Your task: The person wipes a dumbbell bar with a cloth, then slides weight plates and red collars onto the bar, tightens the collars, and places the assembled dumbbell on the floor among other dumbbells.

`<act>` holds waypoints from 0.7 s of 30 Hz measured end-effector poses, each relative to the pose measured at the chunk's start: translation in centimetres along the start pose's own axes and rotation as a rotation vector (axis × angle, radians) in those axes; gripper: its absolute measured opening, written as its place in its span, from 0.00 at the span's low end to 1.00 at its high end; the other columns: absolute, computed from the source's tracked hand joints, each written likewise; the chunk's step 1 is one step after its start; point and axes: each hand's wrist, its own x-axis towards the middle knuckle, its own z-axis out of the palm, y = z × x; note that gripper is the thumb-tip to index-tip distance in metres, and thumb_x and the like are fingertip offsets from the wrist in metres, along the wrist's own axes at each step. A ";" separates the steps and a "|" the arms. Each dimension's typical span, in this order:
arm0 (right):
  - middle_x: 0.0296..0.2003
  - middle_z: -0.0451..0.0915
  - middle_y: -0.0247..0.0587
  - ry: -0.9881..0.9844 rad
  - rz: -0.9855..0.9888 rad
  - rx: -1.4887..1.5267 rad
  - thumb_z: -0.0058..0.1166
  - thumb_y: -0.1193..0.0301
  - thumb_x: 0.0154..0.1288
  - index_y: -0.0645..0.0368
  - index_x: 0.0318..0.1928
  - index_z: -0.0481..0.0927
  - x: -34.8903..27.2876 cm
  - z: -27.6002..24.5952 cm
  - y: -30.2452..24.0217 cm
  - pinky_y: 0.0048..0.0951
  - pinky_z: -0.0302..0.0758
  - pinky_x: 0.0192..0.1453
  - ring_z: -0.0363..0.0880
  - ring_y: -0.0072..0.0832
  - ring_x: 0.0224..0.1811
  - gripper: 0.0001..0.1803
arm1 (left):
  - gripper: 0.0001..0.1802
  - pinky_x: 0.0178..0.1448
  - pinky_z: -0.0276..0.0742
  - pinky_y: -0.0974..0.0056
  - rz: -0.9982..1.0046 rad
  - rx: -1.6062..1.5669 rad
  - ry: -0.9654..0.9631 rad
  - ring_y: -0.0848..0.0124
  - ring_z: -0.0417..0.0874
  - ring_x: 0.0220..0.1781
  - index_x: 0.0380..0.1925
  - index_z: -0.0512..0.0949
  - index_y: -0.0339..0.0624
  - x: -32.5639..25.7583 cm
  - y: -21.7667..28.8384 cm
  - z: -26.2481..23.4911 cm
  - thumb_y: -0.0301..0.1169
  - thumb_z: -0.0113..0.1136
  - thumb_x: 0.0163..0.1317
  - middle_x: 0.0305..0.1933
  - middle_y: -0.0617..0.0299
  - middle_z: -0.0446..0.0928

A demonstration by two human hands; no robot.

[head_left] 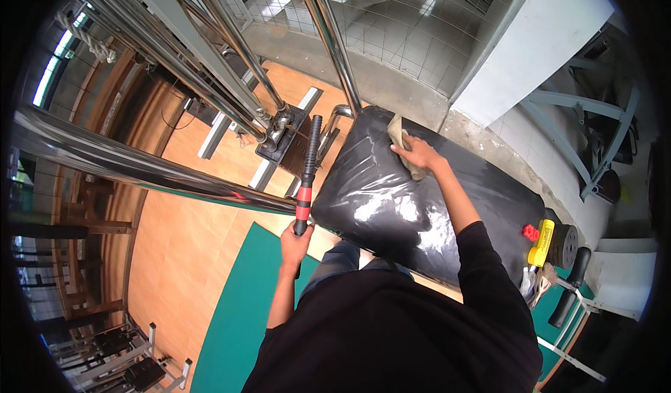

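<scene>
Black vinyl covers the one padded bench [391, 204], the largest thing under the hands; it runs from upper left to lower right, glossy with reflections, and its near long edge sits just above the person's dark-clothed body. Chrome tubes of a gym machine [231, 36] rise on the left: I count at least three slanted uprights, plus one thick bar [140, 173] crossing toward the bench's left edge. Wooden floor [203, 204] lies open below them, and one green mat [231, 302] begins by the person's left side, giving free room there. To the right, a concrete strip and a pale tiled floor leave a narrow margin beyond the bench's far edge.

One black handle bar with a red band [306, 176] stands nearly upright at the bench's left edge. The left hand [295, 243] is wrapped tight around its lower end, just below the red band. The right hand [417, 154] lies flat, fingers spread, pressing one tan cloth [403, 145] onto the bench's far upper corner, close to the rim. One yellow bottle with a red cap [539, 240] sits at the bench's lower right end, well apart from both hands.
</scene>
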 end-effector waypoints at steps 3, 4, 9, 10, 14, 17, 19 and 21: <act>0.62 0.65 0.53 -0.148 0.153 0.233 0.30 0.39 0.66 0.59 0.64 0.63 -0.6 0.1 3.3 0.47 0.61 0.66 0.64 0.47 0.64 0.41 | 0.13 0.29 0.68 0.67 0.077 0.052 -0.063 0.77 0.68 0.21 0.30 0.78 0.36 0.2 0.5 -0.4 0.35 0.65 0.52 0.17 0.64 0.71; 0.63 0.64 0.52 -0.131 0.219 0.386 0.29 0.38 0.66 0.60 0.65 0.61 -1.1 -0.1 4.3 0.50 0.60 0.66 0.63 0.48 0.64 0.42 | 0.13 0.30 0.69 0.67 0.128 0.045 -0.084 0.77 0.69 0.21 0.30 0.78 0.36 0.3 0.6 -0.3 0.36 0.64 0.52 0.17 0.63 0.72; 0.65 0.59 0.54 -0.301 0.026 2.033 0.25 0.30 0.60 0.57 0.69 0.53 -10.2 -0.4 6.6 0.56 0.61 0.64 0.62 0.51 0.65 0.50 | 0.17 0.30 0.70 0.62 0.243 0.210 -0.251 0.68 0.70 0.19 0.28 0.77 0.33 1.3 1.4 1.6 0.39 0.66 0.51 0.17 0.53 0.72; 0.66 0.57 0.55 -0.306 -0.104 2.195 0.25 0.28 0.57 0.57 0.69 0.51 -12.3 -0.4 6.5 0.57 0.61 0.64 0.61 0.52 0.65 0.52 | 0.18 0.28 0.68 0.60 0.316 0.236 -0.294 0.66 0.70 0.17 0.26 0.76 0.34 1.4 1.7 2.3 0.40 0.66 0.51 0.15 0.52 0.70; 0.67 0.54 0.56 0.023 -0.222 2.410 0.27 0.26 0.54 0.56 0.69 0.51 -21.2 0.3 6.4 0.59 0.58 0.65 0.56 0.53 0.68 0.55 | 0.20 0.27 0.67 0.59 0.460 0.345 -0.482 0.62 0.70 0.17 0.24 0.74 0.34 1.2 3.2 6.4 0.42 0.66 0.51 0.14 0.51 0.69; 0.68 0.54 0.54 0.315 -0.097 2.434 0.27 0.26 0.53 0.56 0.69 0.53 -27.3 1.7 7.3 0.57 0.59 0.65 0.56 0.52 0.68 0.55 | 0.25 0.29 0.69 0.57 0.578 0.422 -0.646 0.56 0.76 0.21 0.28 0.77 0.35 0.3 4.4 10.4 0.50 0.66 0.51 0.17 0.48 0.72; 0.68 0.54 0.53 0.497 -0.019 2.499 0.28 0.26 0.53 0.55 0.68 0.54 -31.3 3.1 7.6 0.57 0.58 0.65 0.57 0.52 0.68 0.54 | 0.27 0.31 0.71 0.56 0.650 0.494 -0.766 0.52 0.78 0.25 0.31 0.78 0.35 -0.3 5.3 13.5 0.53 0.65 0.51 0.20 0.46 0.74; 0.68 0.54 0.53 0.633 -0.162 2.544 0.27 0.25 0.53 0.54 0.68 0.54 -35.2 4.7 7.8 0.59 0.57 0.65 0.56 0.52 0.68 0.54 | 0.30 0.35 0.72 0.52 0.700 0.572 -0.846 0.46 0.80 0.31 0.34 0.79 0.37 -1.1 6.1 16.8 0.58 0.62 0.51 0.25 0.43 0.77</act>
